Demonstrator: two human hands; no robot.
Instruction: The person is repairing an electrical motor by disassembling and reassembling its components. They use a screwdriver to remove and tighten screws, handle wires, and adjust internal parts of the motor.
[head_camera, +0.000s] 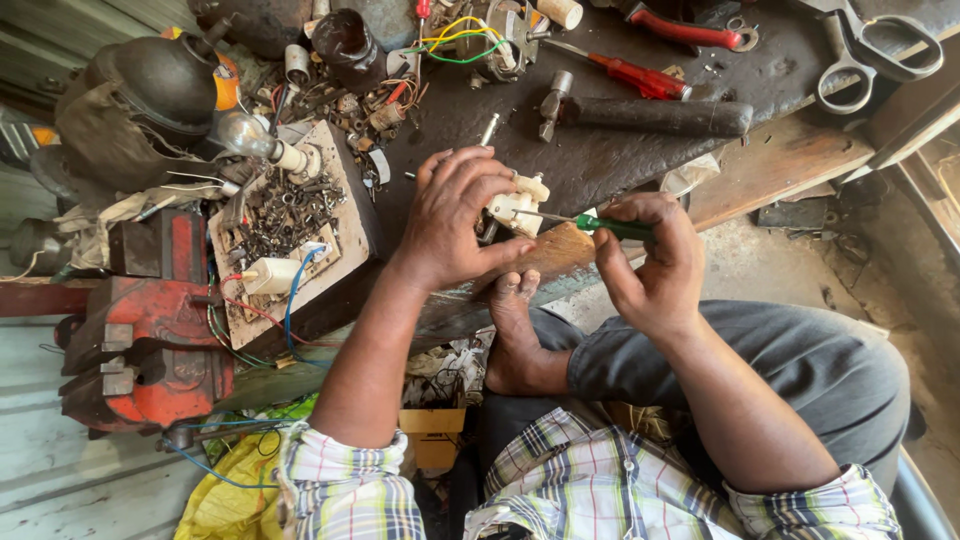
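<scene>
We see the left hand wrapped tight around a small cream plastic part, holding it at the near edge of the dark workbench, just above a bare foot. The right hand is closed around a green-handled screwdriver, and its thin metal tip touches the cream part. Farther back on the bench lie a hammer, a red-handled screwdriver and big scissors, and a red vise sits off to the left.
</scene>
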